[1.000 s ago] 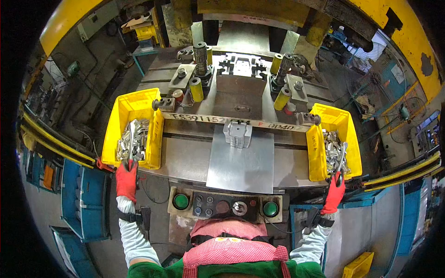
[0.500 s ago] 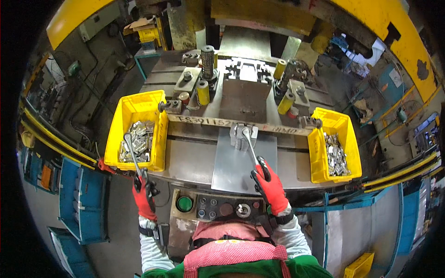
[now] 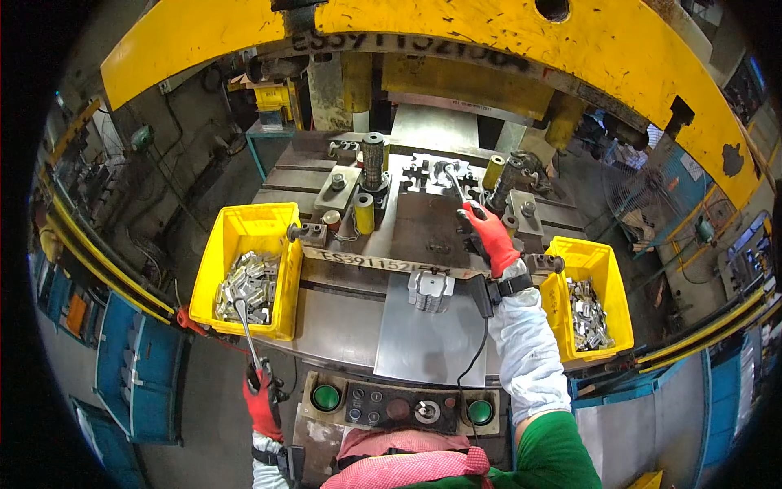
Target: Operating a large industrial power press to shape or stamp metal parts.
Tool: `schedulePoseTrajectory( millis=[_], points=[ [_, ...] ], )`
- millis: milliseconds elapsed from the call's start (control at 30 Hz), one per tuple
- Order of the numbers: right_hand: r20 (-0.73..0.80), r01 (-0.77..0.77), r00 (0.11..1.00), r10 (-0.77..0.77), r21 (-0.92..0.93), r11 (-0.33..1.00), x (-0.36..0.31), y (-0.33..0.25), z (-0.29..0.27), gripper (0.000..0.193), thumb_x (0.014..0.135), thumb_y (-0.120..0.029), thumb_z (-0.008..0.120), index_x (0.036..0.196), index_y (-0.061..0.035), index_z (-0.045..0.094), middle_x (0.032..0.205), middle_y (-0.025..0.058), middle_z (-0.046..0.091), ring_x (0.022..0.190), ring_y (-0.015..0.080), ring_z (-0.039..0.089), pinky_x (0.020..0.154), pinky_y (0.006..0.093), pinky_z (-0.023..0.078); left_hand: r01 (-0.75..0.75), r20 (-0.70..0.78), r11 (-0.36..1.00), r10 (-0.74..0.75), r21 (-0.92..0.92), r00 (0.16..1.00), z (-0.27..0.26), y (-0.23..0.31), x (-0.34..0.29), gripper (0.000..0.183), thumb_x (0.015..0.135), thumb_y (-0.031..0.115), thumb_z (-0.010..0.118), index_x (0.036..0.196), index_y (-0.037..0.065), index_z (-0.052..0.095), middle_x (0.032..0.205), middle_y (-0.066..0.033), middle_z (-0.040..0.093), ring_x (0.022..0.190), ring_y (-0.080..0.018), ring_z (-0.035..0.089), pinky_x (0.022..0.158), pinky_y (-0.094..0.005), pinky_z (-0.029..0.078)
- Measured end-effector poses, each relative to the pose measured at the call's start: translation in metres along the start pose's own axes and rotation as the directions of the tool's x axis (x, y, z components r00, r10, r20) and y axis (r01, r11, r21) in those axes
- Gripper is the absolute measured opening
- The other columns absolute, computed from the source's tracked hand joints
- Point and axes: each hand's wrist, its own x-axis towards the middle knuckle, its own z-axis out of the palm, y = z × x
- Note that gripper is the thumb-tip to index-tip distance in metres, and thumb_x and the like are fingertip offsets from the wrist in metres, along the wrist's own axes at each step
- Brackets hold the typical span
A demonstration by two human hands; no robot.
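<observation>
My left hand [image 3: 262, 403], in a red and black glove, is closed round the handle of a slim metal hand tool [image 3: 248, 332]. Its rounded head overlaps the near edge of the left yellow bin [image 3: 287, 281], which holds a heap of small metal parts [image 3: 248, 285]. Stretched far forward, my right hand [image 3: 490, 236] grips a similar metal hand tool [image 3: 458, 187]. That tool's head is over the bright lower die [image 3: 419, 173] in the press; whether a part is on it, I cannot make out. Nearer me, a small stack of metal parts [image 3: 430, 292] sits on the smooth metal plate [image 3: 407, 342].
The right yellow bin [image 3: 615, 285] also contains metal parts. Upright guide posts [image 3: 373, 163] flank the die, and the yellow press frame [image 3: 489, 24] arches above. A control panel [image 3: 399, 403] with green buttons lies closest to me. A black cord hangs from my right wrist.
My right hand has moved forward with its tool, from the stack of parts to the die. The left hand still holds its tool by the left bin. The view has tilted upward.
</observation>
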Motion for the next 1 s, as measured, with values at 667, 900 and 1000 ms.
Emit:
schedulePoseTrajectory(
  millis=[667, 900, 1000],
  points=[
    [0.018, 0.017, 1.0, -0.017, -0.024, 1.0, -0.008, -0.011, -0.029, 0.035, 0.078, -0.026, 0.058, 0.105, -0.0044, 0.055, 0.088, 0.0061, 0.061, 0.076, 0.0099, 0.053, 0.07, 0.0236, 0.041, 0.044, -0.17, 0.999, -0.043, 0.005, 0.985, -0.02, -0.027, -0.024, 0.023, 0.08, 0.024, 0.055, 0.098, 0.01, 0.051, 0.057, -0.0014, 0.047, 0.038, -0.0074, 0.041, 0.032, -0.0211, 0.036],
    [0.212, -0.19, 0.962, 0.171, 0.072, 0.979, 0.027, 0.022, -0.035, 0.032, 0.079, -0.03, 0.057, 0.104, -0.01, 0.056, 0.067, -0.0019, 0.054, 0.051, 0.0046, 0.048, 0.043, 0.0201, 0.04, 0.108, -0.176, 0.994, -0.101, 0.028, 0.979, -0.017, -0.02, -0.033, 0.024, 0.08, 0.026, 0.055, 0.098, 0.011, 0.049, 0.057, -0.002, 0.048, 0.035, -0.0077, 0.039, 0.032, -0.0222, 0.036],
    [-0.036, 0.06, 0.997, -0.074, -0.294, 0.954, 0.023, 0.044, -0.028, 0.034, 0.078, -0.028, 0.057, 0.106, -0.008, 0.055, 0.071, -0.0007, 0.057, 0.062, 0.0056, 0.05, 0.052, 0.0216, 0.042, 0.12, -0.209, 0.993, -0.117, 0.002, 0.971, 0.001, -0.024, -0.034, 0.023, 0.08, 0.03, 0.054, 0.094, 0.012, 0.048, 0.057, -0.0016, 0.048, 0.035, -0.0079, 0.038, 0.032, -0.0228, 0.036]
  ],
)
